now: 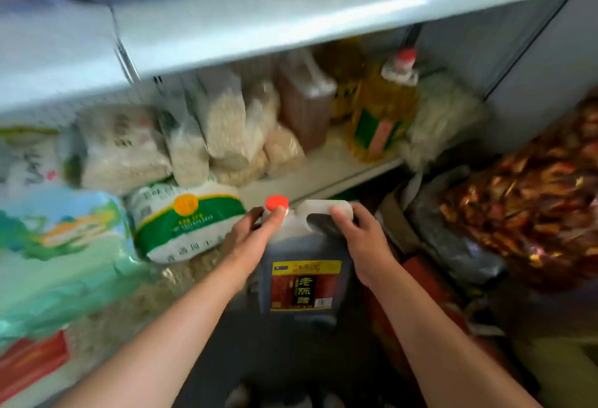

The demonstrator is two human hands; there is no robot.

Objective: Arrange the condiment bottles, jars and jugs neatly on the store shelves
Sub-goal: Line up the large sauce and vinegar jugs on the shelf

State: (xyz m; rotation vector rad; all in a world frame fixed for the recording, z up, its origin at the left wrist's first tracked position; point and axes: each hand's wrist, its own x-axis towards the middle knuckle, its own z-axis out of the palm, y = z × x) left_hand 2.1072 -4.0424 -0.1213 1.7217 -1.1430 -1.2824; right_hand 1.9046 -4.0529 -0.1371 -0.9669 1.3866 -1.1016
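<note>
Dark vinegar jug (304, 271) held in both hands in front of the lower shelf (323, 177)

The right hand (362, 239) grips the jug's white handle (323, 208) with fingers curled over it; the left hand (255, 236) holds the neck just beside the red cap (276, 203), thumb against it. The jug is upright, its yellow and red label facing the camera. On the shelf behind stand an oil bottle (382, 116), a brown jug (304, 106) and bags of grain (223, 126); a green and white sack (184, 219) lies left of the jug

Both forearms are bare, no sleeves, watch or rings showing.
</note>
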